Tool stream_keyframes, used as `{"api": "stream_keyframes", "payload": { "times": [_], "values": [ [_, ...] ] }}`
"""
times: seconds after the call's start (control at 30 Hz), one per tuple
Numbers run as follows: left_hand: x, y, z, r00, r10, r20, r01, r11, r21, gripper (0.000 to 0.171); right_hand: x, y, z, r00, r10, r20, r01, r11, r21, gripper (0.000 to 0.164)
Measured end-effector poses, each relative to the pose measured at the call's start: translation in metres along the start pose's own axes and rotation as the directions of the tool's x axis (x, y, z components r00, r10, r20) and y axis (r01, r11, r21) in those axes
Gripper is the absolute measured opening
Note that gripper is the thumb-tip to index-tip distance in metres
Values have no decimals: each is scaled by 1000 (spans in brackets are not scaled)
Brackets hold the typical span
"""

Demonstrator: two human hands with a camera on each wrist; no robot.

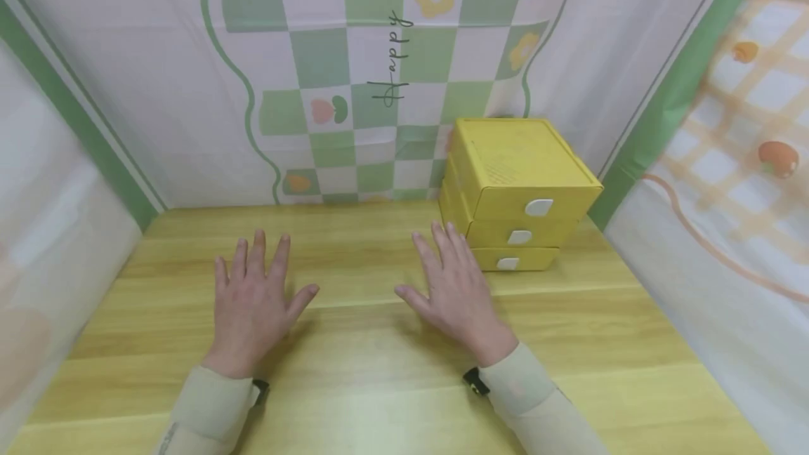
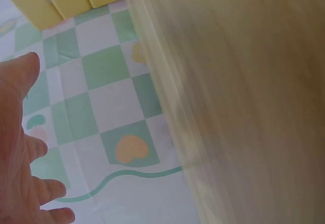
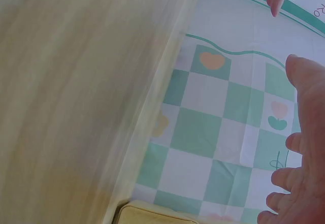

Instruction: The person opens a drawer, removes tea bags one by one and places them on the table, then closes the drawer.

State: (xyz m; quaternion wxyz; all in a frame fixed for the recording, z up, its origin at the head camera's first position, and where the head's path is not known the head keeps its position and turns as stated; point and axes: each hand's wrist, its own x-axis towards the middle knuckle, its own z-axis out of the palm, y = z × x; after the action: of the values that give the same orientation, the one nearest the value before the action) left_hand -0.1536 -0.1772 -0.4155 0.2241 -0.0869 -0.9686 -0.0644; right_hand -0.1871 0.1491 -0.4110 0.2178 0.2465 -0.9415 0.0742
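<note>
My left hand (image 1: 249, 311) is spread palm down above the left half of the wooden table (image 1: 373, 378), its fingers straight and holding nothing. On the other side, my right hand (image 1: 458, 297) is likewise spread, thumb pointing inward, with nothing in its grasp. Its fingertips overlap the front left corner of a yellow drawer box (image 1: 527, 153) in the head view. Three stacked drawers with white pull tabs (image 1: 539, 207) make up the box. In the left wrist view the thumb (image 2: 23, 74) stands apart from the fingers; the right wrist view shows the same of the right thumb (image 3: 304, 74).
A hanging cloth (image 1: 373, 55) with green and white checks closes off the back of the table. More cloth hangs along the left side and the right side (image 1: 746, 153). The drawer box stands at the back right, close against the cloth. Both wrists wear black straps (image 1: 475, 381).
</note>
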Motion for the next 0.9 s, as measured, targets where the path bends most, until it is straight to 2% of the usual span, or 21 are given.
{"api": "stream_keyframes", "payload": {
  "times": [0.37, 0.57, 0.67, 0.9],
  "values": [
    [0, 2, -1, 999, -13, 33, 13, 1000, -4, 93, 2, 0, -7, 994, -35, -102, 38, 999, 23, 85],
    [0, 3, -2, 1000, -10, 30, 10, 1000, -5, 92, 3, 2, -10, 986, -63, -157, 69, 997, 33, 84],
    [0, 3, -2, 1000, -8, 28, 8, 1000, -8, 91, 4, 3, -12, 972, -87, -217, 98, 994, 39, 84],
    [0, 3, 0, 1000, -3, 19, 3, 1000, -8, 91, 8, 8, -15, 922, -132, -364, 152, 988, 25, 84]
  ]
}}
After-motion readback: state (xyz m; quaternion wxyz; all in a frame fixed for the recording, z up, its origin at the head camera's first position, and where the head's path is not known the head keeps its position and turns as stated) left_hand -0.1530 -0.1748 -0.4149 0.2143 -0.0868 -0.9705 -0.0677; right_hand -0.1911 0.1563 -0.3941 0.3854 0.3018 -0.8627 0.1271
